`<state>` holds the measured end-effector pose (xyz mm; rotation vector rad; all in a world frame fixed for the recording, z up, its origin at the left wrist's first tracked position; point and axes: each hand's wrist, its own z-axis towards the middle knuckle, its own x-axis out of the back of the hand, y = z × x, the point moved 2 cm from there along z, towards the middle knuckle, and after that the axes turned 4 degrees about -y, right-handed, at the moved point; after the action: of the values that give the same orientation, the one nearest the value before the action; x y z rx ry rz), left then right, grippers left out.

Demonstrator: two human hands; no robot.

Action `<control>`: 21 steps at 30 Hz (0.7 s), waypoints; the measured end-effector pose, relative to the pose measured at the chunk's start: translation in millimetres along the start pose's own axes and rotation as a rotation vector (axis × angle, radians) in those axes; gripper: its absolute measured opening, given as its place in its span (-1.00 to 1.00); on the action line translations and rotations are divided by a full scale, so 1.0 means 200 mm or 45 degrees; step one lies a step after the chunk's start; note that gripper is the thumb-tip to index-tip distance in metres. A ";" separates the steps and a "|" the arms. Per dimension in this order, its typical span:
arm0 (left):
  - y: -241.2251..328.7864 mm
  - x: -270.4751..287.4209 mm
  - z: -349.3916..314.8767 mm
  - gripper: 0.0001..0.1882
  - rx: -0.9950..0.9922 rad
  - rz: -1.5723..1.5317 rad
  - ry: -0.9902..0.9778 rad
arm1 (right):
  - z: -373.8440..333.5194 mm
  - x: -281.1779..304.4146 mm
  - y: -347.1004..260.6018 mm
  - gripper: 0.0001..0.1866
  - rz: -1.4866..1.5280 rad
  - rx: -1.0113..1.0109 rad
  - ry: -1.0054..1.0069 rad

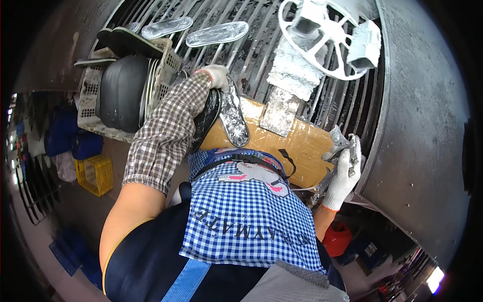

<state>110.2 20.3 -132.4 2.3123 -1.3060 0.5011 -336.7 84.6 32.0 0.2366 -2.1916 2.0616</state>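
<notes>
My left hand (217,77), in a white knit glove below a checked sleeve, is closed around the upper end of a sole-shaped piece smeared with silver (234,118). Right beside that piece lies a black sole (207,121), partly under my sleeve; whether my fingers touch it too is hidden. Off to the right, my gloved right hand (341,180) is wrapped around a paint-crusted spray gun (336,146). Two more silvery soles, a near one (217,34) and a farther-left one (167,27), lie flat on the slatted metal rack (241,60).
A cream plastic basket (168,70) of black soles (123,93) stands left. White-coated, a spoked wheel (327,32) rests at the back right near a coated block (294,70). Brown taped cardboard (302,151) covers the rack's front edge. A grey booth wall (422,116) bounds the right.
</notes>
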 end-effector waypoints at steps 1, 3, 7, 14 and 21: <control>0.01 0.01 0.01 -0.24 -0.010 0.034 0.092 | 0.01 0.00 0.00 -0.42 -0.039 0.050 0.035; 0.07 0.03 0.00 -0.25 -0.072 0.136 0.252 | 0.01 0.02 0.01 -0.41 -0.048 0.111 0.056; 0.26 0.09 -0.21 -0.50 -0.424 -0.208 0.312 | -0.02 0.05 0.05 -0.41 0.151 0.004 0.062; 0.61 0.25 -0.78 -0.66 -0.812 -0.105 0.347 | -0.03 0.05 0.08 -0.35 0.319 -0.094 -0.005; 0.62 0.18 -0.86 -0.46 -1.048 -0.474 0.619 | -0.01 0.02 0.13 -0.36 0.251 -0.066 -0.123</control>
<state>2.7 29.2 53.5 1.5469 -0.6401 0.2886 -345.7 88.6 7.8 0.1217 -2.4110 2.1287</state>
